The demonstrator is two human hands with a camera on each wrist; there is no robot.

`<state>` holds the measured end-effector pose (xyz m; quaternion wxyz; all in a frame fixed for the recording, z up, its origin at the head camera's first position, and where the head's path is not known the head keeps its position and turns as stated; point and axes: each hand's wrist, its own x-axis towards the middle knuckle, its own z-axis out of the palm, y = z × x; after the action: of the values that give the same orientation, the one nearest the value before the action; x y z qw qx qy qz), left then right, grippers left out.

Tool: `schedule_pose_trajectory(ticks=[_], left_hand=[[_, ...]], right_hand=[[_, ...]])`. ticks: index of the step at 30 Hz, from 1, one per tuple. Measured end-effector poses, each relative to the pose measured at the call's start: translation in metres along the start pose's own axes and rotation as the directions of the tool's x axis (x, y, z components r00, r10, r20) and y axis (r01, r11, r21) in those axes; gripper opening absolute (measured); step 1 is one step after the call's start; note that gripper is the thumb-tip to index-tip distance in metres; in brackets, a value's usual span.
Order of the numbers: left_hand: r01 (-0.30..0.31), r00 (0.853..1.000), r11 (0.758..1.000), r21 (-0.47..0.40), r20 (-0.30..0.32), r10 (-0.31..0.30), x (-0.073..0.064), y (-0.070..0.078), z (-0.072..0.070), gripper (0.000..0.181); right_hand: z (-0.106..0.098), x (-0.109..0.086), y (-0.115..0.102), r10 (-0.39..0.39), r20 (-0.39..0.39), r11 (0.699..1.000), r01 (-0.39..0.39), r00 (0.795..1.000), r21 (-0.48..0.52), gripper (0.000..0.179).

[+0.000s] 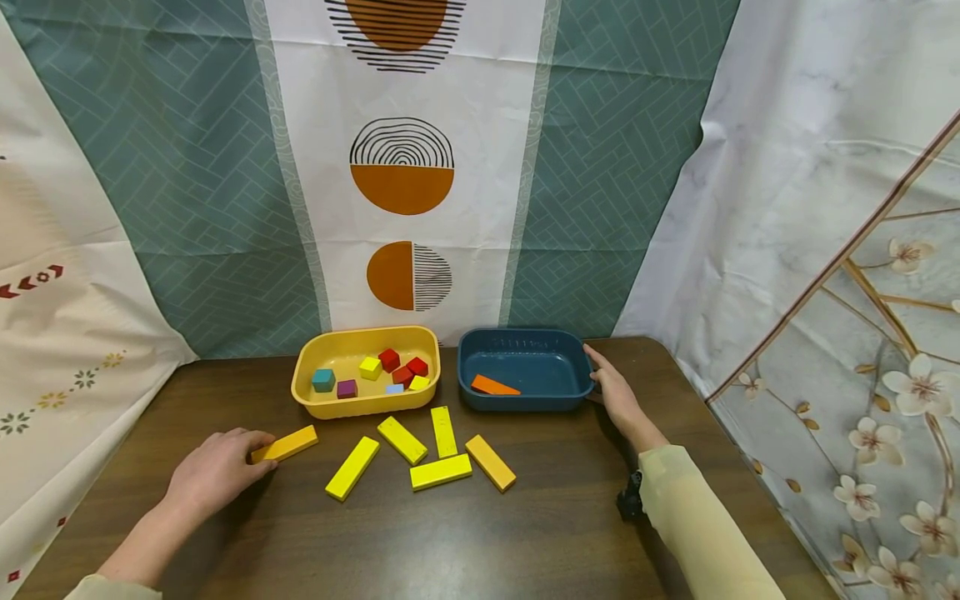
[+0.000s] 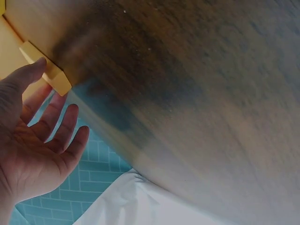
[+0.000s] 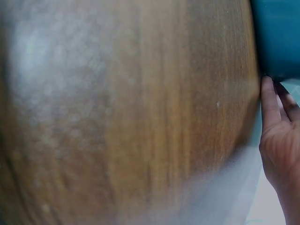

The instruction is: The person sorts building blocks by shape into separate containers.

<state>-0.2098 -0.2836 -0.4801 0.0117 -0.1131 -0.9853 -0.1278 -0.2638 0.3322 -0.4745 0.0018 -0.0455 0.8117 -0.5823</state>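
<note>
My left hand (image 1: 219,469) pinches one end of a yellow-orange rectangular block (image 1: 294,443) between thumb and fingers, left of the other blocks. In the left wrist view the thumb lies on the block's face (image 2: 47,70), and the lower fingers spread loosely. My right hand (image 1: 618,392) touches the right end of the dark blue bin (image 1: 525,403) with extended fingers. In the right wrist view the fingertips (image 3: 267,86) are right at the bin's lower edge. An orange block (image 1: 495,385) lies inside that bin.
A yellow bin (image 1: 367,407) holds several small coloured cubes, left of the blue bin. Before the bins lie several yellow blocks (image 1: 352,468) and one yellow-orange block (image 1: 491,463) on the brown table (image 1: 480,550). Patterned cloth (image 1: 600,208) hangs behind the table.
</note>
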Motion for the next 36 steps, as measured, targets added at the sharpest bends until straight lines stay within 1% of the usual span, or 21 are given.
schedule_pose_trajectory(ticks=[9,21,31,36], left_hand=[[0.008,1.000,1.000,-0.002,0.008,-0.008,0.0015,-0.0016,0.0019,0.038],[-0.002,1.000,1.000,0.003,0.000,0.002,0.0017,-0.0027,0.0047,0.035],[-0.023,1.000,1.000,0.020,-0.011,0.023,0.0038,-0.0036,0.0065,0.035],[-0.052,0.998,0.998,0.036,-0.028,0.053,0.0010,-0.0046,0.0057,0.035]], right_hand=[[0.0000,0.0007,-0.0012,-0.001,0.004,1.000,0.001,1.000,-0.004,0.059],[0.0007,0.0004,-0.0032,-0.013,0.009,1.000,0.013,1.000,0.007,0.059],[-0.0009,-0.0016,-0.0038,-0.020,0.004,0.999,0.020,1.000,-0.046,0.057],[0.0000,-0.0018,-0.0051,-0.015,0.007,0.999,0.015,1.000,-0.043,0.057]])
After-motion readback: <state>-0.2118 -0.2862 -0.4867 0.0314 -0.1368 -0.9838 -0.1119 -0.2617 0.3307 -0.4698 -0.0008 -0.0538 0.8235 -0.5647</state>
